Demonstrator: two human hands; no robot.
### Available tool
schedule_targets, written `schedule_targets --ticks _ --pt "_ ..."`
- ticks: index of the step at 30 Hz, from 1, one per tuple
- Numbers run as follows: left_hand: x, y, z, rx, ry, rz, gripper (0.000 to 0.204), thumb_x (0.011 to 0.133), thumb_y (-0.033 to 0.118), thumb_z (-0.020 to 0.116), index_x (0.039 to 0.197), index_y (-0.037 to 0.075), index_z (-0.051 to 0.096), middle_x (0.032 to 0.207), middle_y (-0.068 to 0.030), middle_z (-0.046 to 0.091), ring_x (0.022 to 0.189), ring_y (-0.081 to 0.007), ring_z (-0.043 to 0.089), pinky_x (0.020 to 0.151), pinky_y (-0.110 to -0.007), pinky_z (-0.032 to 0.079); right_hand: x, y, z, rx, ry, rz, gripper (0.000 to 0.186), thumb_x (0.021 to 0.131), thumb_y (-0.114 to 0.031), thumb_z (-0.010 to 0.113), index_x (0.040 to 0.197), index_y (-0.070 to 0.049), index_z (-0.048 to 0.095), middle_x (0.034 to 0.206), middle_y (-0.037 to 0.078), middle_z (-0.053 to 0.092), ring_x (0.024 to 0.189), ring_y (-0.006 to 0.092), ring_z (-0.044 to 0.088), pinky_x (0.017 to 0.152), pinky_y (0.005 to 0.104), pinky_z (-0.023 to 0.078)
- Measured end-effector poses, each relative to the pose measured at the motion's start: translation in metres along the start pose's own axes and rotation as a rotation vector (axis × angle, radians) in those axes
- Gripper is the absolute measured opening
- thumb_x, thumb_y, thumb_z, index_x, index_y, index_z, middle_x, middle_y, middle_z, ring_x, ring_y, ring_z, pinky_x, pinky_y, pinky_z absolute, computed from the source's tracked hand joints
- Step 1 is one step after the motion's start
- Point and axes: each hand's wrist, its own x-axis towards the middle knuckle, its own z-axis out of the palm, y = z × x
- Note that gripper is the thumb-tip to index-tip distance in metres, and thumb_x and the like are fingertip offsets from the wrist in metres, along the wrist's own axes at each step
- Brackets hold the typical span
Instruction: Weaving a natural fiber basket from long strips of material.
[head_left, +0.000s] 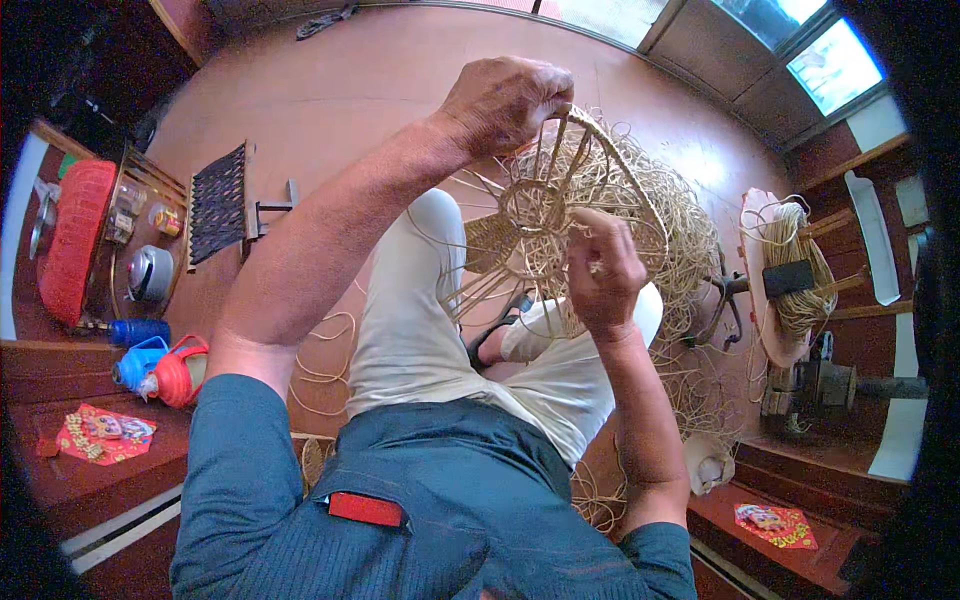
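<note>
Over my knees is a round openwork piece woven of tan cord [632,172], with a thick wrapped rim, spokes and a small ring at its centre. My left hand [512,100] is closed on the top of that rim. Lower and to the right, my right hand [606,268] is held against the spokes with its fingers curled in a pinch. What lies between those fingertips is lost among the strands. Loose strands from the woven piece hang over my left knee.
A big tangled heap of tan cord [690,225] lies right of the woven piece. Farther right, a coil of cord [800,295] with a dark block rests on a bench. At left are a red basket [78,240], a red thermos [180,372] and a dark woven stool [220,205].
</note>
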Motion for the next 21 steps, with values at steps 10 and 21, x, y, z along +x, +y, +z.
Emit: schedule_targets --ticks 10,21 --pt "-0.001 0.003 -0.003 0.063 0.010 0.007 0.023 0.105 0.035 0.067 0.110 0.014 0.077 0.094 -0.0137 0.077 0.089 -0.0372 0.077 0.076 -0.048 0.059 0.054 0.004 -0.018 -0.087 0.211 -0.089 0.015 0.097 -0.002 0.077 0.110 -0.009 0.077 0.094 0.008 0.075 0.076 0.0182 0.071 0.073 0.0331 0.058" --pt "-0.003 0.012 -0.009 0.030 0.029 0.056 0.020 0.104 0.031 0.068 0.111 0.015 0.078 0.093 -0.0118 0.078 0.088 -0.0350 0.078 0.076 -0.048 0.059 0.096 0.002 -0.030 0.019 0.202 -0.045 0.011 0.099 -0.008 0.077 0.110 -0.007 0.079 0.100 0.009 0.079 0.087 0.0176 0.075 0.083 0.0331 0.060"
